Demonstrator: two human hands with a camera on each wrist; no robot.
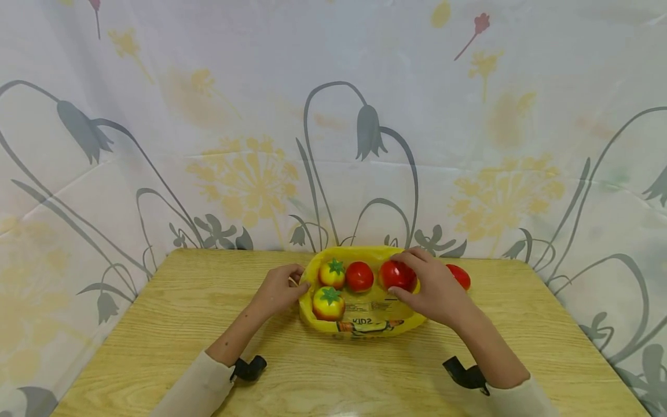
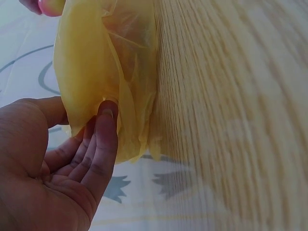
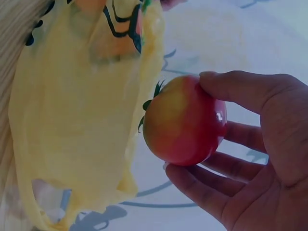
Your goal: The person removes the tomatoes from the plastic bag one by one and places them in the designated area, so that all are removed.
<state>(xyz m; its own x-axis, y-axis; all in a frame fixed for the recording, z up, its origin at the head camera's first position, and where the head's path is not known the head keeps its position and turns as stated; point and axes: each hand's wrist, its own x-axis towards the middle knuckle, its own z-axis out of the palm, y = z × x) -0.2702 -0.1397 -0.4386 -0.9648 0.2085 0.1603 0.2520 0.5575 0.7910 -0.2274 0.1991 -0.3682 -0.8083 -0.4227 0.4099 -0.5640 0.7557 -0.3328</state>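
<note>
A yellow plastic bag [image 1: 359,253] with printed lettering lies opened wide on the table. Inside it are a plain red tomato [image 1: 359,277] and two yellow-and-red tomatoes [image 1: 329,304] with green leafy tops. My left hand [image 1: 280,289] holds the bag's left rim; in the left wrist view its thumb and fingers pinch the thin plastic [image 2: 91,57]. Over the bag's right end, my right hand [image 1: 440,289] grips another tomato [image 3: 185,120], red and yellow with a green top. Fingers and thumb wrap its sides in the right wrist view.
Just right of the bag, partly behind my right hand, lies a red object [image 1: 460,277]. The wooden table [image 1: 323,382] ends at a flower-printed curtain [image 1: 333,174] close behind the bag. Black wrist mounts [image 1: 250,368] sit below both hands.
</note>
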